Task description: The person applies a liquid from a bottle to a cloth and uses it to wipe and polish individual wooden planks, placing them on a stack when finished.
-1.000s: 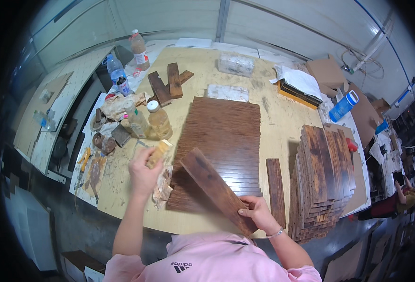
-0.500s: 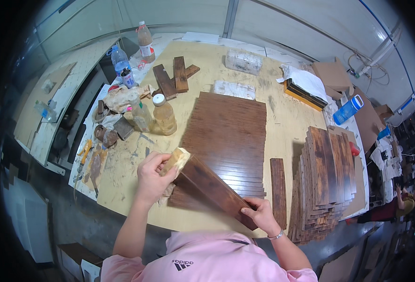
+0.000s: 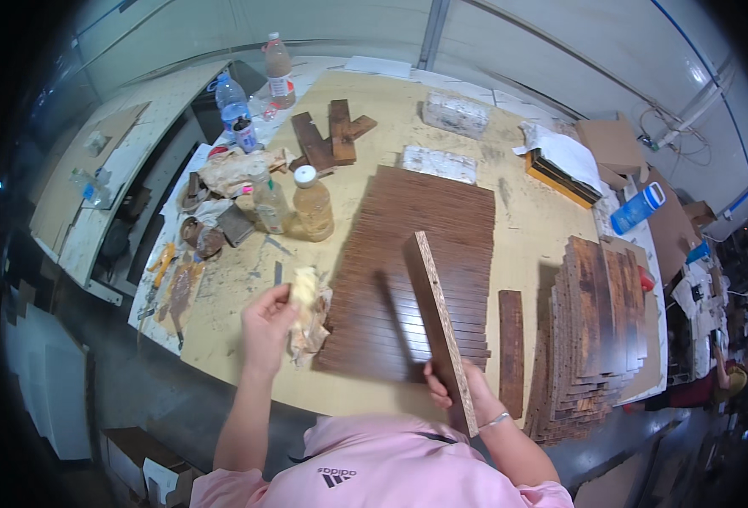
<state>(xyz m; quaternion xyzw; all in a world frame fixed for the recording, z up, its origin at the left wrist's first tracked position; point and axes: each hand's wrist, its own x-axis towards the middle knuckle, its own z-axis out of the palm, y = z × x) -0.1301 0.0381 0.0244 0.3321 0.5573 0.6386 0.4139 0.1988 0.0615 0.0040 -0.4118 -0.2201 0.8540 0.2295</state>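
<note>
Between the thumb and fingers of my left hand (image 3: 265,328) is a pale yellow sponge block (image 3: 304,292), blurred a little. A crumpled stained rag (image 3: 311,337) lies on the table just beneath it. My right hand (image 3: 469,389) grips the near end of a dark brown wooden plank (image 3: 429,309). The plank is turned on its side, showing a rough light edge, and its far end is raised. Below it, a wide row of dark, glossy planks (image 3: 403,220) lies side by side on the table, with the raised plank's shadow across them.
A single plank (image 3: 511,351) lies right of the row, beside a tall plank stack (image 3: 592,330). Bottles of amber liquid (image 3: 313,207), rags (image 3: 237,172) and short wood pieces (image 3: 313,140) occupy the left. Wrapped blocks (image 3: 456,114) and a blue bottle (image 3: 638,209) stand farther back.
The plank has swung from slanting left to nearly upright in view, turned onto its edge. My left hand with the sponge has come away from the plank, to the left.
</note>
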